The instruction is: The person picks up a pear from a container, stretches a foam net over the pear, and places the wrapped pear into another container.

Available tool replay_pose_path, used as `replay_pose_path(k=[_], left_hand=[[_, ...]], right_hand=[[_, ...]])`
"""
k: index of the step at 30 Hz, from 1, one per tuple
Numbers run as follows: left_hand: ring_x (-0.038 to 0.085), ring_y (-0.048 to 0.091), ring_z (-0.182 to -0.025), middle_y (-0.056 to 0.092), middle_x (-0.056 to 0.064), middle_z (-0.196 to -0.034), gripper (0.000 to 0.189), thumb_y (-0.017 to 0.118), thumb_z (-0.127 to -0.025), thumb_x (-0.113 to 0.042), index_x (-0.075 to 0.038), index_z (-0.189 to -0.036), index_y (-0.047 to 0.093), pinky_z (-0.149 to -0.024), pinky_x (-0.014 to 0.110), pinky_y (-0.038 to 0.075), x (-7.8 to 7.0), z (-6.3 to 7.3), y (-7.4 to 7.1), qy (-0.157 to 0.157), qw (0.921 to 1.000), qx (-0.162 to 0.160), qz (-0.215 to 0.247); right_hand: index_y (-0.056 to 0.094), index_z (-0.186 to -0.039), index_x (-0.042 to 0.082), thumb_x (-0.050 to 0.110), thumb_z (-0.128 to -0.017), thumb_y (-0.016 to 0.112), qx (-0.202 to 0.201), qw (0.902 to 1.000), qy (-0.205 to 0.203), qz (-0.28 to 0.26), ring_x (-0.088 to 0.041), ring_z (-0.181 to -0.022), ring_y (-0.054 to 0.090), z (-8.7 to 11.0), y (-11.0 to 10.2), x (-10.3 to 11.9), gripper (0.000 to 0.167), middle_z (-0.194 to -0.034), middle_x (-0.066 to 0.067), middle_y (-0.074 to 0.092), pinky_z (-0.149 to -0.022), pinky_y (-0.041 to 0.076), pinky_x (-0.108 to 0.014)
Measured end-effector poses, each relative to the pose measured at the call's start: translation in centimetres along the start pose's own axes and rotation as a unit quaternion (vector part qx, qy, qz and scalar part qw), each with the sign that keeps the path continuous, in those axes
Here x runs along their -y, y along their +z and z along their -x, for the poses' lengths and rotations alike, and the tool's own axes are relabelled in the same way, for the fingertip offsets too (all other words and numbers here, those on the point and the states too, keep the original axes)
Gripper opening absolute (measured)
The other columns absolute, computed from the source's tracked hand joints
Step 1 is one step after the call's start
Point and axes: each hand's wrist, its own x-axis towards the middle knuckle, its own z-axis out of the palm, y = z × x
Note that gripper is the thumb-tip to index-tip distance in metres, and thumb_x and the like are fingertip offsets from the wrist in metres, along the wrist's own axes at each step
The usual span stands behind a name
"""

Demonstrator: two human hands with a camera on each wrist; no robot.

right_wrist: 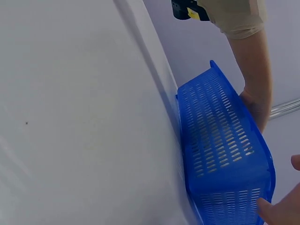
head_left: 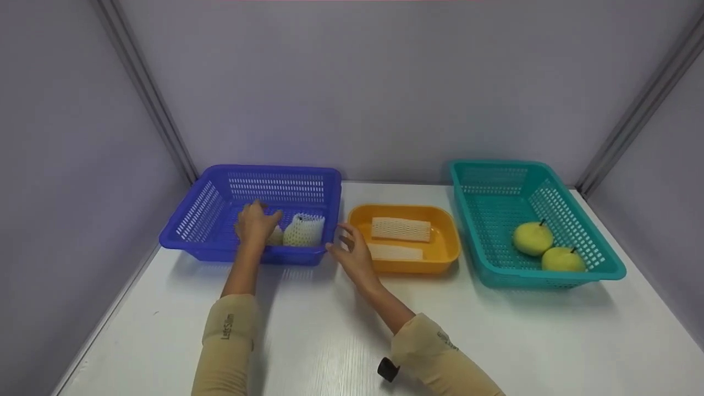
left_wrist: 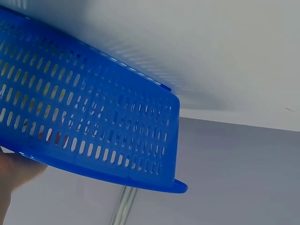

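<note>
Two pears sit in the blue basket point(head_left: 286, 171), near its front wall. One is a netted pear point(head_left: 303, 231), white foam around it, towards the basket's right end. Just to its left is a second pear point(head_left: 274, 237), half hidden by my hand; I can't tell if it wears a net.

My left hand point(head_left: 256, 223) is down inside the basket, fingers bent and spread beside that second pear. Whether they grip it, I can't tell: the fingertips are hidden. My right hand point(head_left: 355, 254) is at the basket's front right corner, thumb and fingers apart, holding nothing. The two hands are well apart.

Right of the basket comes one orange tray point(head_left: 448, 258) with two empty nets: a back net point(head_left: 401, 229) and a front net point(head_left: 395, 252). Farther right of the basket, one green basket point(head_left: 498, 165) holds two bare pears point(head_left: 533, 238), stems up, side by side.
</note>
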Motion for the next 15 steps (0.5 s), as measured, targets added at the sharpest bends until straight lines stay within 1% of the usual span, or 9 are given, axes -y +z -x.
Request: replay_pose_path(k=[2, 3, 5, 7, 9, 11, 13, 15], left_hand=[[0.038, 0.047, -0.107, 0.053, 0.021, -0.116, 0.046, 0.065, -0.083, -0.03, 0.0, -0.116, 0.057, -0.089, 0.05, 0.036, -0.5, 0.2, 0.2, 0.019, 0.998, -0.054, 0.027], [0.037, 0.047, -0.106, 0.053, 0.021, -0.115, 0.045, 0.066, -0.083, -0.029, 0.0, -0.115, 0.057, -0.09, 0.049, 0.036, -0.9, 0.4, 0.3, 0.032, 0.9951, -0.083, 0.042], [0.035, 0.047, -0.105, 0.054, 0.021, -0.113, 0.041, 0.069, -0.081, -0.025, 0.001, -0.111, 0.058, -0.089, 0.047, 0.037, -1.8, 0.7, 0.7, 0.064, 0.985, -0.14, 0.079], [0.033, 0.047, -0.105, 0.054, 0.019, -0.111, 0.038, 0.07, -0.08, -0.02, 0.001, -0.11, 0.058, -0.09, 0.044, 0.036, -2.9, 1.3, 1.0, 0.098, 0.9728, -0.175, 0.116], [0.031, 0.047, -0.104, 0.054, 0.018, -0.11, 0.036, 0.071, -0.079, -0.016, 0.001, -0.108, 0.058, -0.09, 0.041, 0.037, -4.2, 2.2, 1.4, 0.133, 0.9605, -0.194, 0.149], [0.029, 0.047, -0.103, 0.054, 0.016, -0.109, 0.034, 0.071, -0.079, -0.014, 0.0, -0.106, 0.058, -0.089, 0.039, 0.038, -5.4, 3.2, 2.0, 0.164, 0.9513, -0.197, 0.172], [0.028, 0.048, -0.102, 0.054, 0.014, -0.108, 0.032, 0.07, -0.078, -0.014, 0.0, -0.105, 0.058, -0.087, 0.038, 0.039, -6.5, 4.3, 2.6, 0.19, 0.9434, -0.197, 0.188], [0.028, 0.049, -0.101, 0.054, 0.014, -0.106, 0.031, 0.07, -0.078, -0.011, 0.0, -0.103, 0.057, -0.087, 0.037, 0.04, -7.6, 5.4, 3.2, 0.221, 0.9336, -0.196, 0.203]], right_hand=[[0.039, -0.133, 0.003, 0.012, -0.087, 0.062, -0.006, 1.0, 0.002, -0.006, -0.033, -0.126, 0.035, 0.1, -0.5, 0.3, 0.053, -0.141, -0.015, 0.032, -0.097, 0.036, -0.041], [0.039, -0.133, 0.003, 0.012, -0.086, 0.062, -0.009, 0.9999, 0.0, -0.006, -0.033, -0.126, 0.034, 0.2, -0.9, 0.4, 0.053, -0.141, -0.015, 0.032, -0.097, 0.036, -0.041], [0.039, -0.133, 0.0, 0.01, -0.086, 0.062, -0.016, 0.9997, -0.012, -0.014, -0.035, -0.126, 0.033, 0.4, -1.8, 0.7, 0.053, -0.14, -0.017, 0.033, -0.096, 0.036, -0.041], [0.039, -0.132, -0.003, 0.006, -0.086, 0.062, -0.025, 0.9989, -0.036, -0.017, -0.037, -0.125, 0.033, 0.5, -2.9, 1.1, 0.052, -0.138, -0.02, 0.034, -0.096, 0.037, -0.042], [0.039, -0.13, -0.005, 0.005, -0.086, 0.062, -0.035, 0.9975, -0.058, -0.016, -0.038, -0.125, 0.034, 0.6, -4.1, 1.5, 0.051, -0.136, -0.021, 0.036, -0.095, 0.038, -0.042], [0.04, -0.129, -0.005, 0.004, -0.086, 0.062, -0.051, 0.996, -0.071, -0.019, -0.036, -0.124, 0.035, 0.7, -5.5, 1.8, 0.05, -0.135, -0.02, 0.038, -0.096, 0.037, -0.042], [0.041, -0.13, -0.003, 0.004, -0.086, 0.061, -0.07, 0.9951, -0.069, -0.015, -0.032, -0.124, 0.037, 0.8, -6.9, 2.2, 0.048, -0.135, -0.017, 0.039, -0.095, 0.038, -0.041], [0.04, -0.131, -0.001, 0.007, -0.088, 0.061, -0.084, 0.9945, -0.06, -0.014, -0.028, -0.124, 0.038, 0.9, -8.3, 2.6, 0.048, -0.135, -0.014, 0.038, -0.095, 0.039, -0.039]])
